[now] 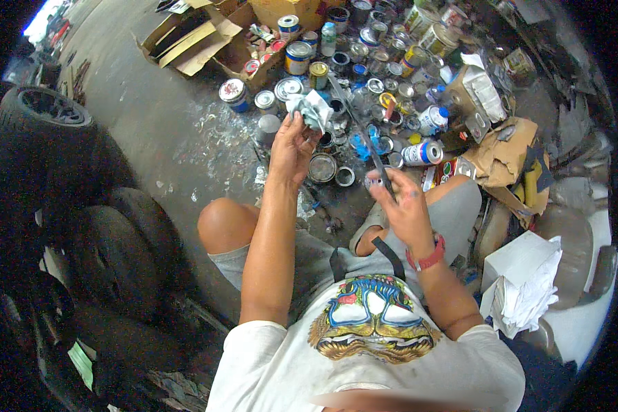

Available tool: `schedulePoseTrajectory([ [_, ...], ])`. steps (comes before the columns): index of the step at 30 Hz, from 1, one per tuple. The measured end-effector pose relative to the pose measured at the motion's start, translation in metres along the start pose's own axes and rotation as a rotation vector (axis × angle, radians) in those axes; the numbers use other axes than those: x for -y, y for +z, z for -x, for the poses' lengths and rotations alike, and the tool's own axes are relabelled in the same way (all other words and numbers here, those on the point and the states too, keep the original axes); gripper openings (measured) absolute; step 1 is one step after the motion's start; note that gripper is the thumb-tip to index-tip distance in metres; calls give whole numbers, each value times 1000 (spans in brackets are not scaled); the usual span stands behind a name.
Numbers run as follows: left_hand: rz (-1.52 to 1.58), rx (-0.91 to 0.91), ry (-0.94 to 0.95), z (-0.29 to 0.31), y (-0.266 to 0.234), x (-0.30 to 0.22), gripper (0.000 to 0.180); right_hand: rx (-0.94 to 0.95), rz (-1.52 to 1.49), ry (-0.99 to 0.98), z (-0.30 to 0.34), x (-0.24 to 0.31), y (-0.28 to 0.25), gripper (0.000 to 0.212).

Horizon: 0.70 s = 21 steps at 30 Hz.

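My left hand (294, 150) is closed on a crumpled white and grey-green rag (312, 110), held up over the paint cans in front of me. Whether it is cloth or paper is hard to make out. My right hand (408, 209), with a red band at the wrist, grips the lower end of a long, thin, dark stirring stick (369, 143). The stick slants up and leftward, its far end passing just right of the rag. Below the left hand stands an open round can (322, 167), with a smaller open can (345, 176) beside it.
Several paint cans and jars crowd the floor ahead, among them a blue-and-white can (233, 95) and a tipped can (423, 153). An opened cardboard box (199, 44) lies beyond. Tires (44, 110) stack at left; white papers (522, 302) sit at right.
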<state>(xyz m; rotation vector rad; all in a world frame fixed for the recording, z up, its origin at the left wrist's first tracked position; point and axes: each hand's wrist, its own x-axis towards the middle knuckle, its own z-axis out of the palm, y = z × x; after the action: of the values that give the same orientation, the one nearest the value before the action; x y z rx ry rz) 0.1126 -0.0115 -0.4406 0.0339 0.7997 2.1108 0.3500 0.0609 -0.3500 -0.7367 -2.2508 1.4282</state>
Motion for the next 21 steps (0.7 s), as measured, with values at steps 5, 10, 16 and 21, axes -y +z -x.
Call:
schedulePoseTrajectory([
  [5, -5, 166, -39, 6, 10, 11, 25, 150, -276, 263, -30, -1, 3, 41],
  [10, -172, 248, -46, 7, 1, 11, 28, 159, 10, 256, -53, -15, 41, 43],
  [16, -279, -29, 98, 10, -7, 11, 27, 333, 69, 309, -16, -36, 37, 45],
  [21, -527, 14, 8, 14, 0, 19, 25, 239, 45, 260, -50, -37, 52, 45],
])
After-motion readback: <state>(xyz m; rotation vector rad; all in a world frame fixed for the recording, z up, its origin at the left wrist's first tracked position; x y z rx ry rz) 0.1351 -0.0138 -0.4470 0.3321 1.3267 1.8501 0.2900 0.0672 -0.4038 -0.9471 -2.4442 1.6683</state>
